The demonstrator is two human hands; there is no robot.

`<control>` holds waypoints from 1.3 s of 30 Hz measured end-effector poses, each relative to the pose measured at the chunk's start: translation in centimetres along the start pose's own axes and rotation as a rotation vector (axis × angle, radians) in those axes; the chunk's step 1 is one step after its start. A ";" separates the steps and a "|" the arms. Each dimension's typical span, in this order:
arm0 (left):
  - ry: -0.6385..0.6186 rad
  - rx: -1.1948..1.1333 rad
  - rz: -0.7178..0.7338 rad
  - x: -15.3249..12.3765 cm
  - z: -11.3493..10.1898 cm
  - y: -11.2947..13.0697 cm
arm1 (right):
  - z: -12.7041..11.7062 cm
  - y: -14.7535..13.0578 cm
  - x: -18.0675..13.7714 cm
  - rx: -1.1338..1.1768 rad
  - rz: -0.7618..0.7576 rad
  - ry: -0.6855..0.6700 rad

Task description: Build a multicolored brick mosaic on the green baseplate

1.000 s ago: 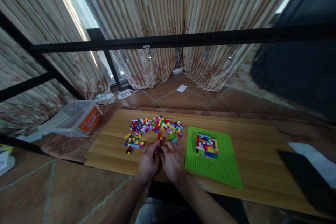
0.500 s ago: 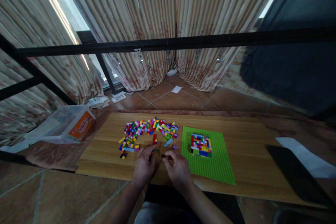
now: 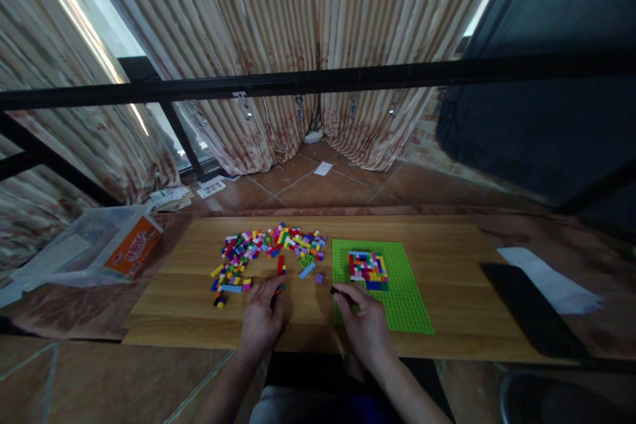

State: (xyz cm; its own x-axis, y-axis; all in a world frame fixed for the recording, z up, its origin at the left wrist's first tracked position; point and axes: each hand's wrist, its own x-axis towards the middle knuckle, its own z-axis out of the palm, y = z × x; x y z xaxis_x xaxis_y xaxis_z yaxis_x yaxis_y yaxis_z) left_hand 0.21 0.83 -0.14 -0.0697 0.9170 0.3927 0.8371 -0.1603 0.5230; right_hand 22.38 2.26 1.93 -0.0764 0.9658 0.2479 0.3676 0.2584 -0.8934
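A pile of small coloured bricks (image 3: 271, 245) lies spread on the wooden board (image 3: 447, 258). To its right lies a green baseplate (image 3: 397, 305) carrying a flat block of mixed-colour bricks (image 3: 368, 268). My left hand (image 3: 261, 321) rests on the board just below the pile, fingers curled beside a small red brick (image 3: 281, 288). My right hand (image 3: 365, 324) sits at the baseplate's near left corner, pinching a small dark brick (image 3: 334, 290) between its fingertips.
A clear plastic box with an orange label (image 3: 104, 248) lies at the board's left end. A dark flat object (image 3: 531, 308) and white paper (image 3: 549, 278) lie at the right. A black metal bar (image 3: 318, 79) crosses the view in front of curtains.
My hands, joined together below the pile a second ago, have parted. The right hand has moved rightward to the baseplate's corner with a dark brick; the left stays near the pile.
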 end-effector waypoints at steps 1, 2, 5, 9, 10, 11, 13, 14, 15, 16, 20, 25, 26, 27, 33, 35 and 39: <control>-0.002 0.003 0.005 0.0 0.0 0.0 | -0.7 0.3 0.2 -0.027 -0.010 0.026; -0.006 0.005 0.012 0.0 0.0 0.0 | -1.4 0.7 0.4 -0.058 -0.018 0.060; -0.008 0.012 0.027 -0.1 0.0 0.0 | -3.4 2.1 1.0 -0.149 -0.035 0.148; -0.004 0.018 0.021 0.0 -0.1 0.0 | -4.8 3.5 1.9 -0.239 -0.064 0.217; -0.005 0.018 0.019 0.0 -0.1 0.0 | -4.9 3.7 2.0 -0.260 -0.070 0.226; -0.006 0.018 0.017 0.0 -0.1 0.0 | -4.9 3.8 2.1 -0.281 -0.076 0.228; -0.007 0.017 0.017 0.0 0.0 0.0 | -4.6 3.9 2.3 -0.316 -0.092 0.228; -0.008 0.018 0.018 0.0 0.0 0.0 | -4.4 4.0 2.3 -0.332 -0.103 0.228; -0.010 0.019 0.018 -0.1 0.0 0.0 | -4.3 4.0 2.3 -0.346 -0.116 0.226; -0.011 0.019 0.019 -0.1 0.0 -0.1 | -4.1 4.0 2.4 -0.357 -0.130 0.226; -0.016 0.018 0.017 -0.1 0.0 -0.1 | -3.9 4.3 2.5 -0.391 -0.148 0.255; -0.016 0.021 0.023 0.0 -0.1 0.1 | -4.2 4.6 2.7 -0.376 -0.084 0.295; -0.015 0.020 0.026 0.0 -0.1 0.1 | -4.2 4.6 2.7 -0.365 -0.073 0.300; -0.012 0.019 0.029 0.0 -0.1 0.1 | -4.2 4.6 2.7 -0.353 -0.064 0.305; -0.015 0.026 0.020 -0.1 0.0 -0.1 | -3.8 4.5 2.7 -0.350 -0.014 0.369; -0.021 0.028 0.018 -0.1 0.0 -0.1 | -3.4 4.5 2.8 -0.374 0.012 0.380; -0.015 0.024 0.017 0.0 -0.1 0.1 | -2.7 4.6 3.1 -0.389 0.043 0.401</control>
State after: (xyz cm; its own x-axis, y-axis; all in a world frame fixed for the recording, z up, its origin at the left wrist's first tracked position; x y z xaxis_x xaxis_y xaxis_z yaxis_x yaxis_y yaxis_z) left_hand 0.23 0.78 -0.06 -0.0471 0.9198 0.3895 0.8510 -0.1672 0.4977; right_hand 26.38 6.42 -0.38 0.2765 0.8712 0.4056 0.6834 0.1185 -0.7204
